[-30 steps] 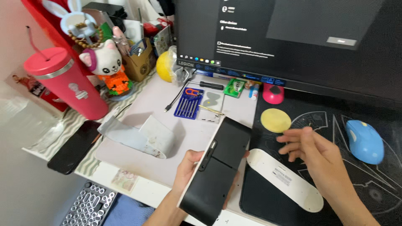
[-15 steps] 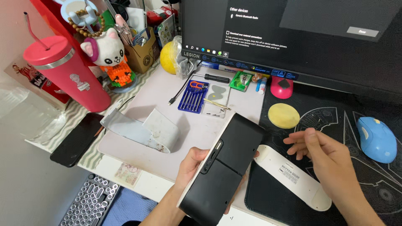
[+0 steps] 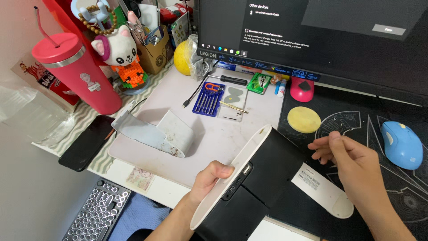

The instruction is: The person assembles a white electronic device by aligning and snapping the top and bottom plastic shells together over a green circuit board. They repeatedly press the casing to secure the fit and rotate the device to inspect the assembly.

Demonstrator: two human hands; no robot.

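Observation:
My left hand [image 3: 208, 176] grips the white edge of a flat black device [image 3: 267, 176] with a port on its side, holding it tilted up on its long edge at the desk's front. Partly under the device, a white oblong panel [image 3: 327, 196] lies on the black desk mat [image 3: 356, 116]. My right hand [image 3: 354, 167] hovers just above that panel, holding nothing, with its fingers loosely curled and pointing toward the device.
A curved white plastic shell [image 3: 154, 133], a blue screwdriver set [image 3: 208, 99], a yellow round pad [image 3: 303, 119] and a pink object [image 3: 302, 89] lie behind. A blue mouse [image 3: 401, 143] is at right. A pink tumbler [image 3: 76, 73], a phone [image 3: 87, 143] and a keyboard [image 3: 96, 216] are at left, with a monitor [image 3: 312, 35] behind.
The black device has tipped further up onto its edge in my left hand. My right hand has lifted off the white panel and drawn slightly right.

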